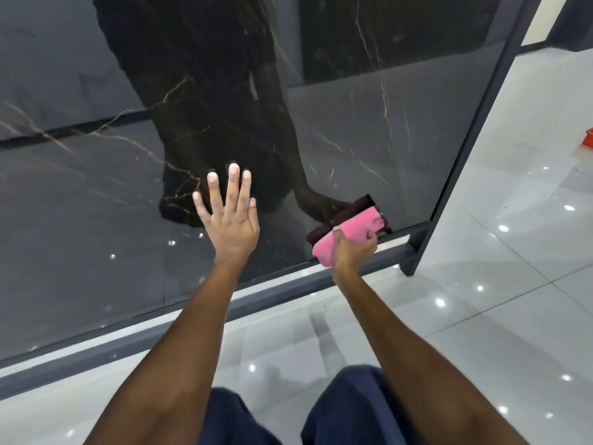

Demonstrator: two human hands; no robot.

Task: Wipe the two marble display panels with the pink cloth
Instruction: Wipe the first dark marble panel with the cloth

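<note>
Low against dark panel (369, 130), near its bottom right corner: right hand (353, 248), fingers (370, 235) curled round folded pink cloth (348, 234), cloth pressed to marble just above grey frame (272, 289). Further left, left hand (231, 220) flat on same panel, fingers (233, 181) straight and spread. Glossy white floor (513, 220) below; orange object (586, 138) at far right.

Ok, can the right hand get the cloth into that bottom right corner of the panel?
Probably yes: the right hand already holds the cloth against the panel near that corner, with nothing between.
</note>
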